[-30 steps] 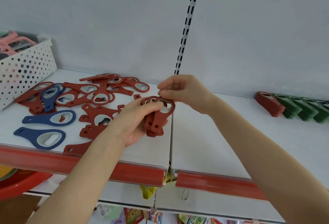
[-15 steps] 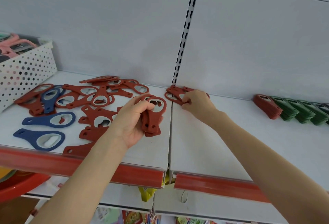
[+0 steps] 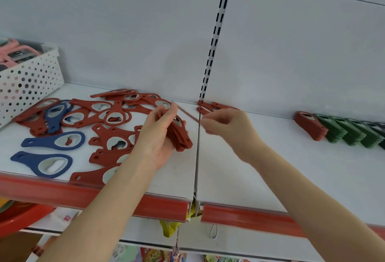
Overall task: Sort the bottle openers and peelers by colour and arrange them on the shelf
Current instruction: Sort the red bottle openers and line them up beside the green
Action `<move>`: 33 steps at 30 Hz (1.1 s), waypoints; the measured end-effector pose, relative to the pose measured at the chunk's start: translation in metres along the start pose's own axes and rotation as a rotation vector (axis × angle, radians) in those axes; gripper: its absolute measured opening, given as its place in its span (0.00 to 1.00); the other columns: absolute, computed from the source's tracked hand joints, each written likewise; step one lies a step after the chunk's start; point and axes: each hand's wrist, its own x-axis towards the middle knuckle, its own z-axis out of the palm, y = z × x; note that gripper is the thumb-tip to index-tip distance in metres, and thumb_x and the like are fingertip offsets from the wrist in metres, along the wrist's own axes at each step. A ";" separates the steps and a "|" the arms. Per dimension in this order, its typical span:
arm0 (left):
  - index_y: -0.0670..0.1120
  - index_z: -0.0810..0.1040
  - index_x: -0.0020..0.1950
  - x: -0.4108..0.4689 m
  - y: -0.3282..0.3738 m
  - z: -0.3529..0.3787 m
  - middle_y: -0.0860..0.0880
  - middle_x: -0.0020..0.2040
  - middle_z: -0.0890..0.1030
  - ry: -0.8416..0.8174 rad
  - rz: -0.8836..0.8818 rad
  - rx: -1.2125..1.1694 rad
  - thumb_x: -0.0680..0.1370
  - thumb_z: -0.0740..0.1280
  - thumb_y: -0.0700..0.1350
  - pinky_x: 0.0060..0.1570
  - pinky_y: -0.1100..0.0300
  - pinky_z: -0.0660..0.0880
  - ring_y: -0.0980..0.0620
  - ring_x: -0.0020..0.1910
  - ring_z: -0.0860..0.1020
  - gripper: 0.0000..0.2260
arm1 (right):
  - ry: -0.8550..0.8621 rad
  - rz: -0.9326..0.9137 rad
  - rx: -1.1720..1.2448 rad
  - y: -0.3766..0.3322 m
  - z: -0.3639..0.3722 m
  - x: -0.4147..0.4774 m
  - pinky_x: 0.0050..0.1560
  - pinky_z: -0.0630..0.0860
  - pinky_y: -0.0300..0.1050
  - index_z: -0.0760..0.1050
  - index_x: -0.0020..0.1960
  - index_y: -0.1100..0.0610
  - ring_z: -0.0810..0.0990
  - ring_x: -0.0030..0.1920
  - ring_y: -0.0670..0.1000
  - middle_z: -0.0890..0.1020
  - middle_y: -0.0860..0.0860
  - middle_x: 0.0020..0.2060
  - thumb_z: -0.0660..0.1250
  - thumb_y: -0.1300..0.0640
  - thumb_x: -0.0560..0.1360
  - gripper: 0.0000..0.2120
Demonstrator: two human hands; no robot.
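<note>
My left hand [image 3: 158, 134] grips a stack of red bottle openers [image 3: 182, 136] just above the white shelf [image 3: 239, 170], near the join of its two boards. My right hand [image 3: 227, 124] is close beside it, fingers curled, pinching a single red opener [image 3: 188, 114] that shows edge-on and blurred between the two hands. A few red openers [image 3: 208, 106] lie at the back by the slotted upright. A loose pile of red openers [image 3: 108, 116] covers the left board, with three blue openers [image 3: 54, 141] among them.
At the far right stands a tidy row: a red opener stack [image 3: 310, 125], then green stacks [image 3: 343, 130] and darker ones. A white perforated basket [image 3: 27, 78] with pink peelers [image 3: 12, 53] sits at the back left. Red price rails [image 3: 250, 216] edge the shelf front.
My right hand has left the red openers it laid at the back by the upright and come back to the left hand's stack, where it now pinches one opener. The left hand barely moved.
</note>
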 end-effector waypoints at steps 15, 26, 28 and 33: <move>0.46 0.73 0.53 -0.009 0.002 -0.005 0.39 0.55 0.76 -0.065 -0.098 -0.088 0.78 0.60 0.36 0.32 0.54 0.79 0.45 0.38 0.83 0.08 | -0.031 0.053 -0.804 0.031 -0.010 0.079 0.48 0.74 0.49 0.79 0.48 0.65 0.77 0.48 0.59 0.81 0.60 0.47 0.61 0.55 0.77 0.14; 0.51 0.76 0.47 -0.010 0.005 -0.016 0.44 0.53 0.73 -0.127 -0.096 -0.119 0.76 0.62 0.37 0.37 0.54 0.78 0.47 0.37 0.82 0.09 | -0.095 0.108 -1.000 0.029 0.001 0.088 0.41 0.68 0.43 0.76 0.56 0.62 0.77 0.51 0.58 0.78 0.56 0.49 0.62 0.57 0.75 0.12; 0.51 0.77 0.47 -0.011 0.005 -0.017 0.45 0.55 0.72 -0.132 -0.107 -0.137 0.77 0.63 0.39 0.38 0.53 0.78 0.47 0.36 0.82 0.08 | -0.087 0.154 -0.948 0.028 -0.001 0.087 0.40 0.68 0.43 0.74 0.57 0.63 0.75 0.45 0.56 0.77 0.56 0.45 0.64 0.58 0.73 0.14; 0.50 0.77 0.45 -0.011 0.005 -0.017 0.45 0.52 0.74 -0.140 -0.125 -0.163 0.75 0.65 0.41 0.38 0.50 0.80 0.47 0.35 0.82 0.04 | -0.092 0.196 -0.842 0.028 -0.002 0.080 0.39 0.67 0.42 0.72 0.61 0.64 0.78 0.49 0.58 0.79 0.60 0.51 0.67 0.55 0.71 0.21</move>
